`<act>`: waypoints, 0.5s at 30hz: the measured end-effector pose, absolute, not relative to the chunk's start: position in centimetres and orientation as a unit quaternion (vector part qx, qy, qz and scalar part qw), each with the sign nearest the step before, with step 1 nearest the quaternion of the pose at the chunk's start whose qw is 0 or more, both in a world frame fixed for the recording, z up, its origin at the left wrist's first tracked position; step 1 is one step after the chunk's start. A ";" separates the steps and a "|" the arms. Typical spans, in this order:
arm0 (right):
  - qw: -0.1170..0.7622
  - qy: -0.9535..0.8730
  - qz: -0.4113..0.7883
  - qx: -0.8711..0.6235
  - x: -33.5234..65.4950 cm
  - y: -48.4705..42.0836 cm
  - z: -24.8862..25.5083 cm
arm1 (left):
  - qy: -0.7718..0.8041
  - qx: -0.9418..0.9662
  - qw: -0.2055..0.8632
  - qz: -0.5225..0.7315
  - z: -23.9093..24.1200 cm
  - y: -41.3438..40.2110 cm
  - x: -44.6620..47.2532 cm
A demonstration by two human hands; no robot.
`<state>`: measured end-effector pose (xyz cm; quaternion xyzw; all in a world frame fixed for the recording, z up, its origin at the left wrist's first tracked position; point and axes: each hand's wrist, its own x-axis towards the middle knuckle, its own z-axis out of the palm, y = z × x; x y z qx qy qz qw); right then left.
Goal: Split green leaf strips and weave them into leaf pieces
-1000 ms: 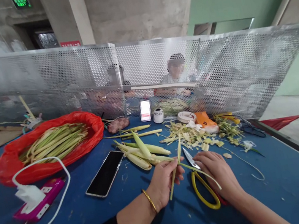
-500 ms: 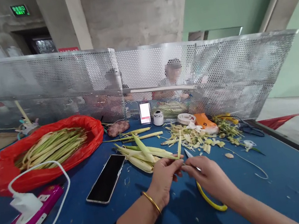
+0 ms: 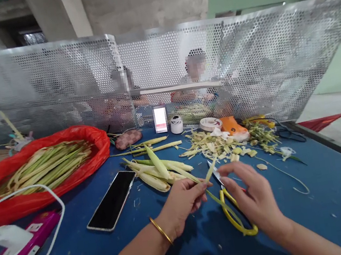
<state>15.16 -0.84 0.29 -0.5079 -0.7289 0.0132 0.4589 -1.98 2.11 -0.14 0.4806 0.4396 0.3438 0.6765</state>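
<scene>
My left hand, with a gold bangle on the wrist, pinches a thin pale-green stalk between thumb and fingers, its tip pointing up and right. A peeled green strip trails from the stalk down past my right hand. That hand hovers just right of the stalk with thumb and forefinger apart and nothing plainly gripped. Yellow-handled scissors lie on the blue table under it, blade toward the stalk.
A pile of stalks and a black phone lie left of my hands. A red bag of stalks and a pink power strip sit farther left. Trimmings, tape rolls and an orange object lie by the perforated metal screen. People sit behind it.
My right hand has let go of its pinch on the stalk and drawn back to the right, fingers opening. A strip now hangs from the stalk. My view dipped and shifted slightly.
</scene>
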 end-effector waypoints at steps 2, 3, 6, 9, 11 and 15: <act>0.455 -0.727 -0.028 -0.514 15.7 -0.7 0.9 | 0.439 0.547 0.641 0.311 0.1 1.7 -1.9; 0.436 -0.743 -0.025 -0.508 15.7 -0.6 1.1 | 0.440 0.581 0.617 0.296 0.2 1.4 -1.8; 0.393 -0.780 0.074 -0.482 15.1 -0.6 0.8 | 0.445 0.658 0.559 0.237 -0.1 0.5 -1.4; 0.412 -0.758 0.184 -0.471 14.0 -0.8 0.3 | 0.463 0.678 0.536 0.196 -0.3 -0.1 -1.1; 0.433 -0.737 0.211 -0.473 13.7 -1.0 0.3 | 0.460 0.674 0.542 0.200 -0.3 -0.2 -0.9; 0.471 -0.723 0.170 -0.476 13.7 -1.4 0.7 | 0.423 0.670 0.574 0.207 0.1 -0.2 -0.9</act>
